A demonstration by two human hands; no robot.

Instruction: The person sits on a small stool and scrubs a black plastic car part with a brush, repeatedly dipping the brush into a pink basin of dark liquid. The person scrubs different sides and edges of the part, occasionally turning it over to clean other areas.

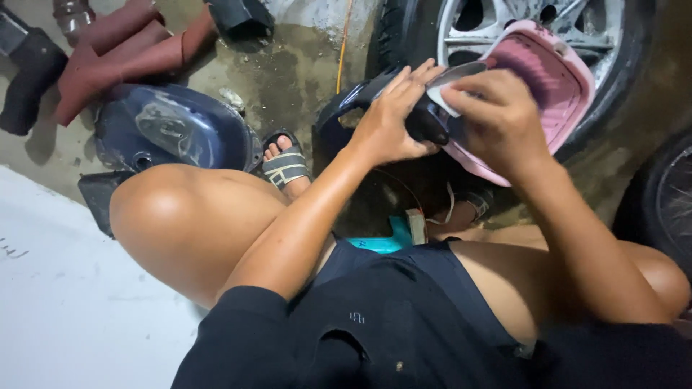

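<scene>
Black glossy curved plastic panel (346,108) held up over the knees, left hand (393,119) clasped on its top edge. Right hand (494,119) pinches a small grey sheet (450,79) flat against the panel. Pink ribbed plastic cover (559,86) directly behind, leaning on an alloy wheel (519,25). Dark blue moulded shell (169,130) on the stained concrete floor (288,79), left.

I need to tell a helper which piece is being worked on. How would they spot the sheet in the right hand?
Find the alloy car wheel at top right; a pink plastic panel leans before it. On its left edge, the right hand presses a small grey sheet, the only thin, flat, pale piece there.
</scene>
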